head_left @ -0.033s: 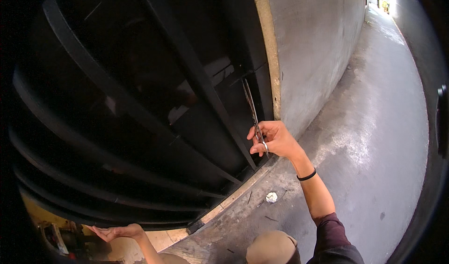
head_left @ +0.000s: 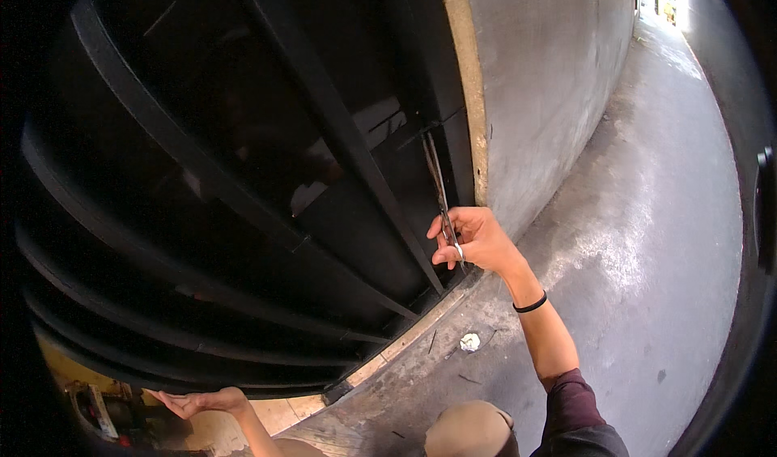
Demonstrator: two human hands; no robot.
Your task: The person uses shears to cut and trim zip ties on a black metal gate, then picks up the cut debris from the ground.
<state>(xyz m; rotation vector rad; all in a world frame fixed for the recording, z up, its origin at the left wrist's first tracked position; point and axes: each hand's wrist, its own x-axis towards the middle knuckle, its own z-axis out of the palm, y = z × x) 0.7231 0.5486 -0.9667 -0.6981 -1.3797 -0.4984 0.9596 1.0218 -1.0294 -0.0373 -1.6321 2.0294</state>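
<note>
My right hand (head_left: 477, 240) holds a pair of long metal scissors (head_left: 438, 180), with thumb and fingers at the handle loops. The blades point up along the edge of a black metal gate (head_left: 307, 133) with raised ribs. Around my right wrist is a black band (head_left: 531, 302). At the lower left, my left hand (head_left: 202, 402) lies palm up with its fingers stretched out and nothing in it. It sits by the gate's other edge; whether it touches the metal I cannot tell.
A grey wall (head_left: 542, 76) with a tan edge stands right of the gate. Concrete floor (head_left: 647, 238) runs along it, with a crumpled white scrap (head_left: 469, 342) near the tiled threshold (head_left: 371, 369). Past the gate, lower left, are cluttered items (head_left: 105, 412). My knee (head_left: 471, 431) shows below.
The scissors have shifted very slightly in my right hand, their tips a little to the right. Both hands stay nearly in place.
</note>
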